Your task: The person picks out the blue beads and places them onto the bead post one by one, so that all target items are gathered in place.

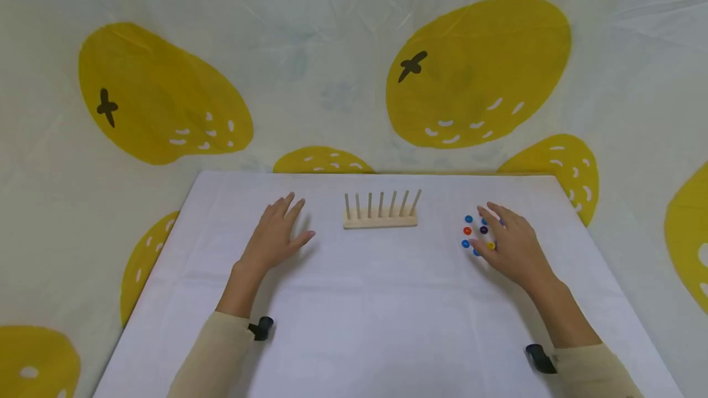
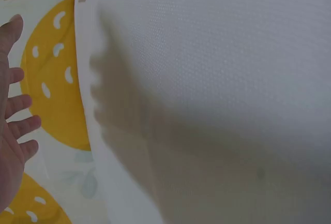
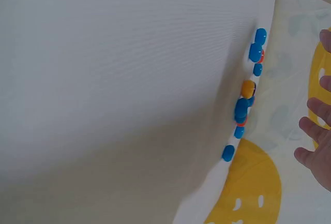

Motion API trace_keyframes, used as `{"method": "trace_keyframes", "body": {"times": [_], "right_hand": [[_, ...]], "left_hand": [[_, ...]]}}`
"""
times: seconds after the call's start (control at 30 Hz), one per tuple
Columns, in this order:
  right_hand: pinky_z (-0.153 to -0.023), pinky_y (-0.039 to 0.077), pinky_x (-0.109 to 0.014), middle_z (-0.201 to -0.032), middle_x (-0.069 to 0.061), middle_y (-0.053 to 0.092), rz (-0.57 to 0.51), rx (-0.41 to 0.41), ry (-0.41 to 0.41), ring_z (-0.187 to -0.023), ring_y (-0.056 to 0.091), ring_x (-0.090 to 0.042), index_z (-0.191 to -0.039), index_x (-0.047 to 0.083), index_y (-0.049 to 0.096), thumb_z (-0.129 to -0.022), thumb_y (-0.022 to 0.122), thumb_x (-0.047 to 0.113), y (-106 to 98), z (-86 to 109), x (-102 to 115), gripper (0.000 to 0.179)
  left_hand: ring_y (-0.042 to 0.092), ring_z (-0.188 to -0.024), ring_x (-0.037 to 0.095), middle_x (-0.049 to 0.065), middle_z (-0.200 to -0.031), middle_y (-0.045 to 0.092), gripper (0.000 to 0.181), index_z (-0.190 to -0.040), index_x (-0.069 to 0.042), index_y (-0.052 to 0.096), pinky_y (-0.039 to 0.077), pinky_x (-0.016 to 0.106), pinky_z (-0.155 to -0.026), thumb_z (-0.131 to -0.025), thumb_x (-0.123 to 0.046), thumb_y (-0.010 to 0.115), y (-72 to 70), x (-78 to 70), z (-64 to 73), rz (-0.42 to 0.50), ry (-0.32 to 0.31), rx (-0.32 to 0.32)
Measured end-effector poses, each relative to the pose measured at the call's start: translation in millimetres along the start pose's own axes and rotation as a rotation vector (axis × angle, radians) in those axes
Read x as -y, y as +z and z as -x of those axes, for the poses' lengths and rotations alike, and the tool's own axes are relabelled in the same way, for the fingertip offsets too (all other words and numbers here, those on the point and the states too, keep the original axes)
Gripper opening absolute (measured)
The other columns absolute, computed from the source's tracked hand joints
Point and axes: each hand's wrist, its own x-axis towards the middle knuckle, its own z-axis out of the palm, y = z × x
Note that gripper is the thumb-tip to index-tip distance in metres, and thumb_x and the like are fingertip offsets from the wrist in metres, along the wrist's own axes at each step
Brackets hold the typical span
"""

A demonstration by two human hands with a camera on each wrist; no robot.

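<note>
A light wooden rack (image 1: 380, 222) with a row of several upright pegs stands near the back middle of the table. My left hand (image 1: 273, 238) hovers left of it, fingers spread and holding nothing; the left wrist view shows its fingers (image 2: 20, 125) apart over the cloth. Over on the right, my right hand (image 1: 511, 244) is held above a group of small round beads, partly covering them in the head view. An orange-red bead (image 1: 467, 231), a dark purple bead (image 1: 483, 230), a yellow bead (image 1: 491, 245) and several blue beads (image 3: 241, 108) lie there. Its fingers are extended and empty.
White cloth covers the table (image 1: 365, 324). Behind it hangs a pale curtain (image 1: 321, 78) printed with large yellow fruit. Dark wrist cameras stick out from both sleeves, the left camera (image 1: 262, 328) and the right camera (image 1: 540, 358).
</note>
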Motion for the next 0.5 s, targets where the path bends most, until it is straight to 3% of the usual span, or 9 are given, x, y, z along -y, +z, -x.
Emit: {"method": "trace_keyframes", "body": {"times": [0.17,0.5], "right_hand": [[-0.102,0.038,-0.071,-0.141,-0.024,0.054,-0.056,0.012,0.012,-0.128,0.046,-0.049,-0.143,0.002,0.056,-0.083,0.083,0.028,6.3,8.9,-7.3,0.071],[-0.091,0.039,-0.07,-0.133,-0.021,0.062,-0.067,0.102,0.04,-0.122,0.047,-0.046,-0.136,0.008,0.063,-0.081,0.087,0.035,12.8,19.9,-19.1,0.066]], "left_hand": [[0.034,-0.151,0.041,0.018,-0.165,0.035,0.082,-0.159,-0.01,0.038,0.025,0.054,-0.125,-0.097,-0.058,0.062,5.7,-2.3,-4.9,0.037,0.039,-0.014],[0.043,-0.146,0.036,0.016,-0.157,0.047,0.085,-0.155,-0.01,0.045,0.035,0.053,-0.12,-0.089,-0.055,0.076,12.6,-8.7,-15.7,0.127,0.045,0.046]]}}
